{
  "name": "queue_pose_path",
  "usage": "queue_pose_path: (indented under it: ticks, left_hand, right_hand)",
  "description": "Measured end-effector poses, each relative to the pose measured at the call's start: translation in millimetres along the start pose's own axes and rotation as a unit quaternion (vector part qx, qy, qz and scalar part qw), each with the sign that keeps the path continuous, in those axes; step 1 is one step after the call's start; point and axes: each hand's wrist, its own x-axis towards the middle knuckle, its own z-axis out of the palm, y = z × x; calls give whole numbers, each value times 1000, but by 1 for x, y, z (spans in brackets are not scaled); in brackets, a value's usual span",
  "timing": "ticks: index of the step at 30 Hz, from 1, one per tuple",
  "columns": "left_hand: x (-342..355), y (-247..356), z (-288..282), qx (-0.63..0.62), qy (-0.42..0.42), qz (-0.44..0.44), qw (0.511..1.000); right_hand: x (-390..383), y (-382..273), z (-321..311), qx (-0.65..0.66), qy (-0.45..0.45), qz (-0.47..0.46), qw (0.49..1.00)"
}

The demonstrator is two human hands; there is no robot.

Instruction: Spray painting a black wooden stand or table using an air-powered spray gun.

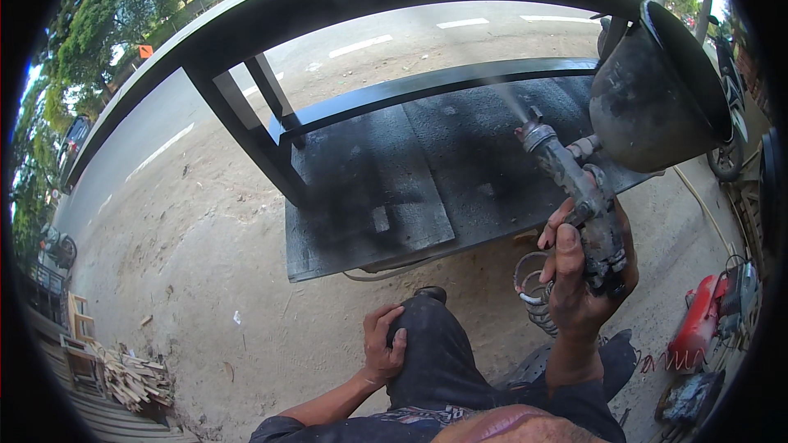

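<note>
My right hand [579, 279] is wrapped around the handle of a paint-smeared spray gun [574, 176], its fingers at the trigger. A large dark paint cup [648, 102] is joined to the gun on the right. Pale mist leaves the nozzle toward the far left. It drifts toward the rail of a black wooden frame [427, 86], which has upright legs and stands over a black-coated board [361, 197]. My left hand [383, 344] rests on my bent knee [431, 353], fingers slightly apart and curved over the dark trouser cloth, with no tool in it.
A coiled air hose [538, 303] hangs below the gun. At the right lies a red tank [699, 312] beside other equipment. A pile of wood offcuts [131, 377] sits at the lower left. Beyond the frame runs a road [369, 33]; a parked motorcycle [726, 156] stands far right.
</note>
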Motion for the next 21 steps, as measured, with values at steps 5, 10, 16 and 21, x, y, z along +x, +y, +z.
queue_pose_path:
  ticks: [5, 10, 16, 21]
  left_hand:
    - [-8, -2, -7, -20, 11, -21, 1000]
    - [-17, -6, -16, -24, 30, -23, 999]
    - [-18, -11, -21, -29, 36, -19, 999]
    - [-17, -20, -15, -36, 38, -11, 999]
  right_hand:
    - [-4, -7, 25, -3, -98, -52, 994]
    - [-5, -21, 54, 41, -157, -92, 982]
    - [-5, -32, 78, 81, -217, -114, 966]
    - [-12, -6, 108, 241, -191, -18, 951]
